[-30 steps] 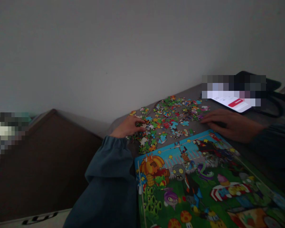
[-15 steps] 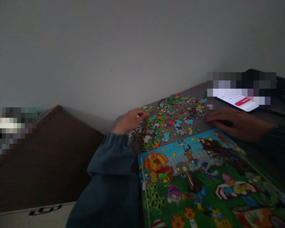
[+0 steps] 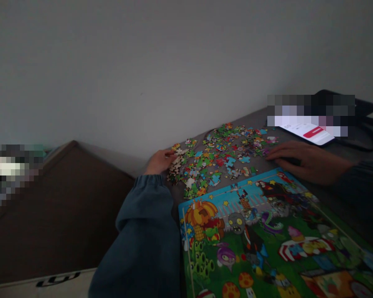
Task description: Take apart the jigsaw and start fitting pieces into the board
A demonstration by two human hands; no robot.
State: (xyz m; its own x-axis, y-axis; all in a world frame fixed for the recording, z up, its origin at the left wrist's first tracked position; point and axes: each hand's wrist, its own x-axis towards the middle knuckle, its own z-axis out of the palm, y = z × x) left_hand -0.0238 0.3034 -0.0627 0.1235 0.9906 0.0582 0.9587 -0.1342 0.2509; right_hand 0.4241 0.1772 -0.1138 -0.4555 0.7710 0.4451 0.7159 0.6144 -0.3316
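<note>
Many small jigsaw puzzle pieces (image 3: 216, 155) lie in a loose heap on the grey cloth surface. At the heap's left edge is my left hand (image 3: 159, 162), with its fingers bent and a gap showing between thumb and fingers. Its fingertips touch pieces whose beige edges or backs show; I see none clearly gripped. My right hand (image 3: 307, 160) rests low at the heap's right side, fingers stretched toward a few purple pieces, holding nothing visible. In front of both hands lies a colourful puzzle board (image 3: 236, 240) with cartoon plants and zombies.
A lit phone (image 3: 318, 134) lies at the back right, partly blurred out, beside a dark object with a strap (image 3: 371, 138). A pale wall (image 3: 143, 74) rises behind the heap. To the left stands a dark brown panel (image 3: 65, 207).
My left hand has shifted left and slightly down, off the heap's upper part, uncovering beige pieces at that edge. My right hand stays almost in place. The whole view moved slightly.
</note>
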